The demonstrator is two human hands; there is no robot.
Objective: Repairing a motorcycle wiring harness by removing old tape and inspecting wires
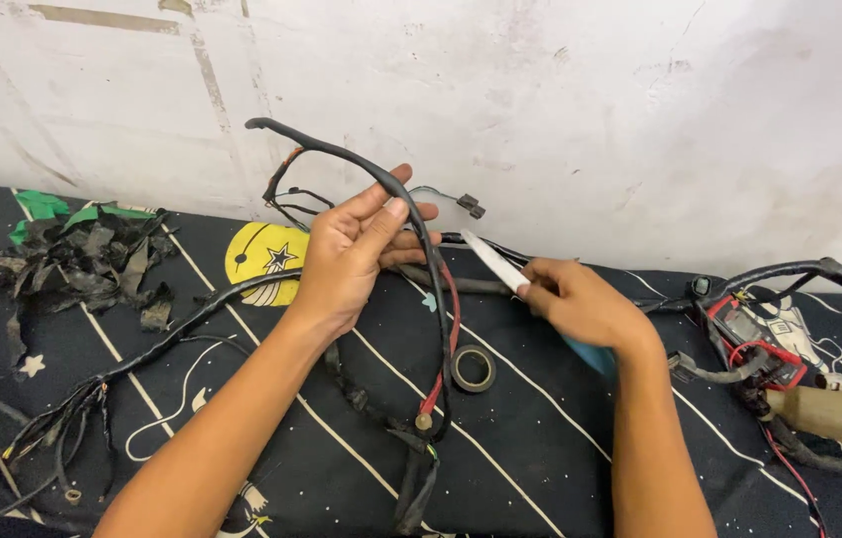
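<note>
Left hand [356,249] closed round the black wire harness [341,159], lifting one branch off the dark patterned cloth [540,438] to expose it. Right hand [580,299] gripping a knife [492,261], blade aimed at the harness (edge possibly touching, hard to tell). Tape roll [473,369] lying just below.

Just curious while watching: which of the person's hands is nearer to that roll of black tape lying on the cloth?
Right. The right hand, holding a white blade, hovers just up and right of the tape roll. The left hand is raised farther up-left, gripping the black wire harness.

Black wire harness [411,199] raised; white-bladed knife [493,261] angled.
</note>
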